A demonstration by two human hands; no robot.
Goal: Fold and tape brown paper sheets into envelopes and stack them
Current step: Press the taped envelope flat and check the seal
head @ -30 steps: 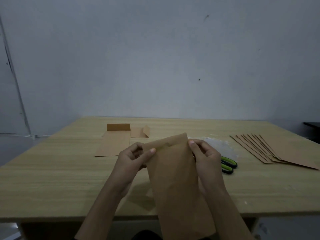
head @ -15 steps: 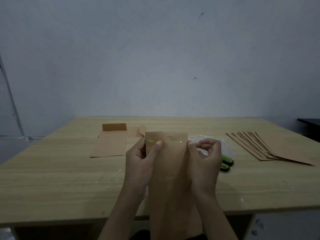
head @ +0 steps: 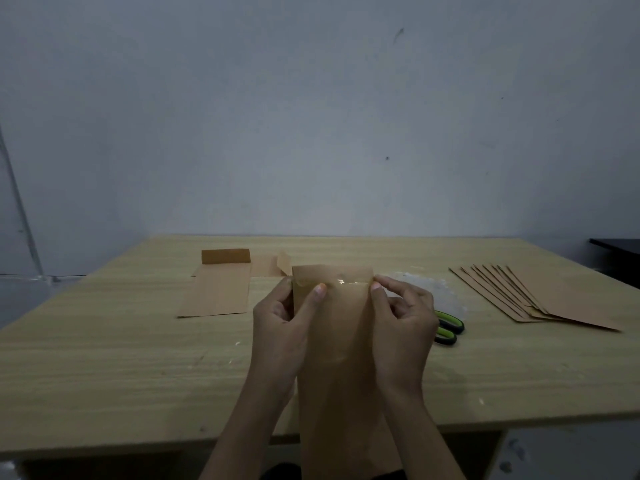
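Note:
I hold a long brown paper envelope (head: 341, 341) upright over the near edge of the table, its top flap folded down. A strip of clear tape (head: 341, 281) glints across the flap's edge. My left hand (head: 282, 323) grips the envelope's left side, thumb pressing on the tape. My right hand (head: 403, 320) pinches the right top corner at the tape's end. A fanned stack of brown paper sheets (head: 533, 292) lies at the right. One folded envelope (head: 220, 289) with its flap standing up lies at the left.
Green-handled scissors (head: 448, 329) lie just right of my right hand, beside a crumpled clear plastic wrap (head: 426, 289). A small brown paper scrap (head: 273, 266) sits behind the held envelope. The wooden table (head: 104, 358) meets a plain wall at the back.
The envelope has turned from tilted to straight upright, and the flap now lies folded down with tape across it. Both hands have shifted up to its top corners.

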